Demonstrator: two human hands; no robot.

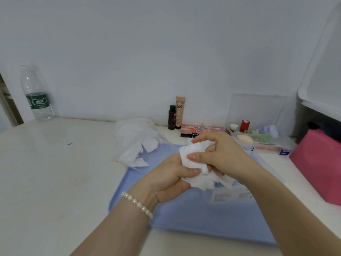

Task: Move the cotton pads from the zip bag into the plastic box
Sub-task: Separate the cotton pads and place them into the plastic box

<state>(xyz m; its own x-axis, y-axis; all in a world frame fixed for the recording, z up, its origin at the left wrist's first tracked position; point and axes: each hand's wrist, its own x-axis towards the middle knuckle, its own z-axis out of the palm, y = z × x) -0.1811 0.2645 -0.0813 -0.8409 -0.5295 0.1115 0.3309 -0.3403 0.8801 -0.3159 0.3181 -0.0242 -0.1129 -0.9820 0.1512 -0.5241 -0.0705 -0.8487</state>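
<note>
Cotton pads between both hands' fingers

Open desk to the left; zip bag & cosmetics crowd back, pink box blocks right.

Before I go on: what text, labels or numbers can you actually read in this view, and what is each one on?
"BB": on the beige tube standing by the wall.
Water bottle: green label with white characters, too blurred to read.
Dark small bottle: pale print, too small to read.
Clear plastic box: white sticker, print blurred.
Pink palette: small print, unreadable.
Nothing else is legible.
</note>
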